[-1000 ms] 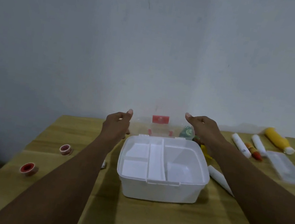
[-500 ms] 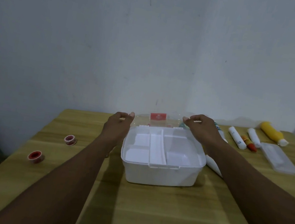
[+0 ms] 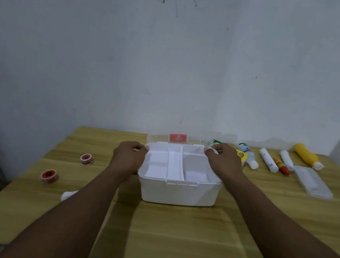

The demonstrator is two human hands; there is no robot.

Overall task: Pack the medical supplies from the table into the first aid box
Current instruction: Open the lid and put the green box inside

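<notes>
The white first aid box [image 3: 178, 194] stands open mid-table, with a white divided tray [image 3: 174, 165] in its top. Its clear lid [image 3: 177, 138], which has a red label, lies folded back behind it. My left hand [image 3: 129, 156] curls its fingers on the tray's left rim. My right hand [image 3: 223, 160] pinches the right rear rim. Supplies lie to the right: a white bottle [image 3: 247, 156], a white tube [image 3: 268, 160], an orange-red tube [image 3: 282, 166], a yellow bottle [image 3: 307, 155]. Two red tape rolls [image 3: 86, 159] [image 3: 49, 176] lie at the left.
A clear plastic case [image 3: 312, 182] lies at the right of the wooden table [image 3: 168, 241]. A small yellow box [image 3: 241, 155] and a green packet [image 3: 215, 142] sit behind my right hand. A white item [image 3: 69, 195] peeks out beside my left forearm. A wall rises behind the table.
The lid has gone from held upright to lying back behind the box. Both hands left it and came down onto the tray's rims. The view has pulled back.
</notes>
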